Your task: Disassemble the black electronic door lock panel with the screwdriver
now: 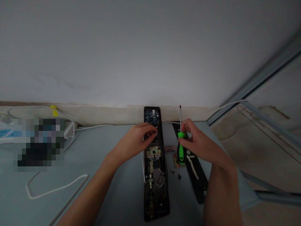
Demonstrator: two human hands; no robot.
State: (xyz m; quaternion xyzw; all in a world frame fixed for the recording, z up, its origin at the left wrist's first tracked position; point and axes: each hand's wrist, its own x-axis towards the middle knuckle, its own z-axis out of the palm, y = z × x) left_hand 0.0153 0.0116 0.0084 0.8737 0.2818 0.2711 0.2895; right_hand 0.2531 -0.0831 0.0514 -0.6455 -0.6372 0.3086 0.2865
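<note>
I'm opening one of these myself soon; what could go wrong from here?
The small dark pieces lying loose beside the open case could get lost. The white wire looping inside it might snag on a finger. The screwdriver in the right hand could slip and scratch the exposed circuit board.

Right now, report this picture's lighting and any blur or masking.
Head view: dim overall; the green screwdriver stands out; the open black device is murky toward its lower end; small dark pieces look soft; a pixelated patch hides detail at left.
</note>
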